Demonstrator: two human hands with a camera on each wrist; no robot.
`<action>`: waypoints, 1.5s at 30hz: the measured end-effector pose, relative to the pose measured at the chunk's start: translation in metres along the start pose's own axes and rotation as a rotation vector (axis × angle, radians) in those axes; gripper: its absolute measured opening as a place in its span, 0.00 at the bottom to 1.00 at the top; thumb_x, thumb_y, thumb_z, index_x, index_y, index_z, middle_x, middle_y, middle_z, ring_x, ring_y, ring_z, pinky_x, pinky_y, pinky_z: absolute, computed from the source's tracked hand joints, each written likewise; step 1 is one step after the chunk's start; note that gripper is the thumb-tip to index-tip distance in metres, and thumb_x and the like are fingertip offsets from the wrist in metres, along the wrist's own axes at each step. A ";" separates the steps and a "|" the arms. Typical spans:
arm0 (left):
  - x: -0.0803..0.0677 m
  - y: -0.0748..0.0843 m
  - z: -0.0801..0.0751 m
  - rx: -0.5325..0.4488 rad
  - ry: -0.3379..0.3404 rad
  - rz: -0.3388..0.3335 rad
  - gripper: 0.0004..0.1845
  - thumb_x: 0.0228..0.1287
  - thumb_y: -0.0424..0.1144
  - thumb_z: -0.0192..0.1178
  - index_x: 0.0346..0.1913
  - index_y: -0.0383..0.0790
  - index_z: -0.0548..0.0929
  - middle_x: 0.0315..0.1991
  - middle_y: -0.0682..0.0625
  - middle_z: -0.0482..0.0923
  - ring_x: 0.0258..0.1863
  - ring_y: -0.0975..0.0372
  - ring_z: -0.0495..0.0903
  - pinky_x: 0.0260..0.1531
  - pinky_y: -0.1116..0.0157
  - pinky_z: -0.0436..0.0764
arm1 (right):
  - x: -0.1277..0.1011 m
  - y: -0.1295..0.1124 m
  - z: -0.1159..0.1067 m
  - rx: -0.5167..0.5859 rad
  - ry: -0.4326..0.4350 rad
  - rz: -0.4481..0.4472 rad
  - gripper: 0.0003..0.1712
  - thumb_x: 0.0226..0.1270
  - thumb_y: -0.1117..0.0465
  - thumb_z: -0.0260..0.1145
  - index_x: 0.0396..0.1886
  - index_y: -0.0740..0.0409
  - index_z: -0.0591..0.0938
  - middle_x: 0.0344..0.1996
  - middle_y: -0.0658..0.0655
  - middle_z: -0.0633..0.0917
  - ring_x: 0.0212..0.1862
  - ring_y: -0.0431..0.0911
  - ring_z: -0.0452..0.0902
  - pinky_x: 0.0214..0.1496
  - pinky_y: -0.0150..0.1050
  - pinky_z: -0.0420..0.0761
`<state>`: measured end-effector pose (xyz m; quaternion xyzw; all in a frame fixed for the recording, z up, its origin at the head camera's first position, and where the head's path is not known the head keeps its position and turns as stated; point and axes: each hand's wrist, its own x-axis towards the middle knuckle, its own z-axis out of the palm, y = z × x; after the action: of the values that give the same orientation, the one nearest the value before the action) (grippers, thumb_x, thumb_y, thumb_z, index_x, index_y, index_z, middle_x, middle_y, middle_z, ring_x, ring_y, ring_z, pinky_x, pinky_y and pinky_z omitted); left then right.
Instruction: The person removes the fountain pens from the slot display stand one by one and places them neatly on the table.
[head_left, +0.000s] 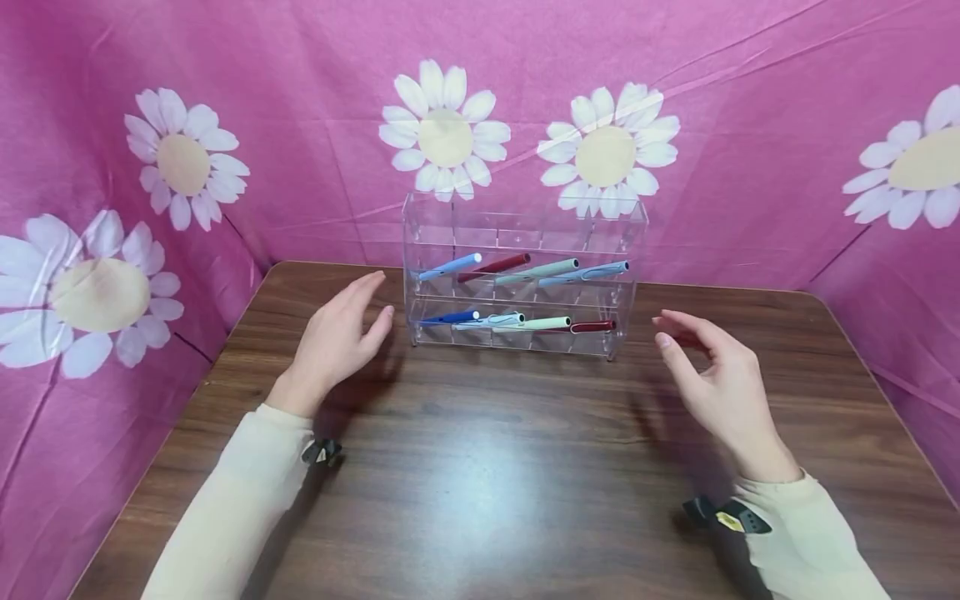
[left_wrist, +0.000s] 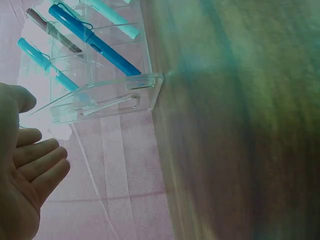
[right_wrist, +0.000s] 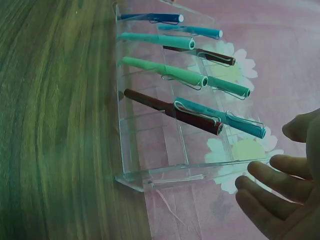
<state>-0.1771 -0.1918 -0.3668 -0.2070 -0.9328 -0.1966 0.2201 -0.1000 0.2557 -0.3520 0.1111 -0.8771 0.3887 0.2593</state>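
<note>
A clear acrylic rack [head_left: 517,343] stands at the back of the table and holds several pens in two rows. The upper row has a light blue pen [head_left: 450,267], a dark red pen [head_left: 495,267], a grey-green pen [head_left: 537,272] and another light blue pen [head_left: 585,273]. Below lie a dark blue pen [head_left: 452,318], a pale blue pen [head_left: 491,321], a pale green pen [head_left: 534,324] and a dark red pen [head_left: 592,327]. My left hand [head_left: 337,333] hovers just left of the rack, fingers extended, holding nothing. To its right my right hand [head_left: 716,379] is held with relaxed, slightly bent fingers around nothing.
The brown wood-grain table [head_left: 480,467] reaches back to a pink cloth [head_left: 315,133] printed with white daisies, which hangs behind and at both sides. Dark wrist straps show at the left cuff [head_left: 277,433] and right cuff [head_left: 787,508].
</note>
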 end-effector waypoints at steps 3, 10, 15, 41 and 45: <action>0.003 -0.001 -0.001 -0.049 0.020 -0.015 0.25 0.67 0.47 0.53 0.63 0.37 0.73 0.60 0.43 0.75 0.59 0.51 0.75 0.58 0.50 0.77 | 0.002 -0.008 0.001 0.078 -0.026 0.049 0.17 0.63 0.67 0.65 0.53 0.59 0.82 0.44 0.60 0.86 0.44 0.27 0.78 0.45 0.14 0.75; 0.013 -0.001 0.000 -0.188 0.051 -0.062 0.23 0.66 0.45 0.56 0.60 0.38 0.77 0.56 0.43 0.79 0.55 0.52 0.78 0.57 0.53 0.78 | 0.004 -0.009 0.006 0.182 -0.066 0.155 0.16 0.63 0.67 0.65 0.52 0.57 0.83 0.45 0.59 0.86 0.44 0.33 0.82 0.41 0.18 0.80; 0.019 -0.001 0.003 -0.292 0.036 -0.123 0.22 0.66 0.45 0.57 0.60 0.39 0.77 0.56 0.45 0.79 0.49 0.56 0.81 0.48 0.57 0.83 | 0.008 -0.029 0.006 0.234 -0.080 0.188 0.16 0.63 0.68 0.64 0.52 0.63 0.82 0.46 0.65 0.85 0.44 0.37 0.83 0.42 0.21 0.82; 0.044 0.019 0.004 -0.804 -0.075 -0.273 0.28 0.63 0.26 0.57 0.65 0.23 0.65 0.62 0.29 0.68 0.62 0.43 0.71 0.62 0.55 0.74 | 0.012 0.005 0.046 0.342 -0.123 0.235 0.20 0.63 0.66 0.66 0.55 0.63 0.80 0.50 0.64 0.83 0.46 0.33 0.82 0.43 0.22 0.83; 0.046 0.021 0.007 -0.851 -0.099 -0.283 0.30 0.62 0.25 0.57 0.67 0.24 0.63 0.64 0.30 0.66 0.64 0.45 0.69 0.62 0.60 0.75 | 0.011 0.012 0.052 0.387 -0.120 0.268 0.21 0.63 0.65 0.66 0.56 0.63 0.80 0.50 0.64 0.83 0.45 0.32 0.82 0.43 0.23 0.83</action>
<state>-0.2072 -0.1575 -0.3437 -0.1585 -0.7975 -0.5806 0.0415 -0.1333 0.2260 -0.3828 0.0641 -0.8071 0.5731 0.1267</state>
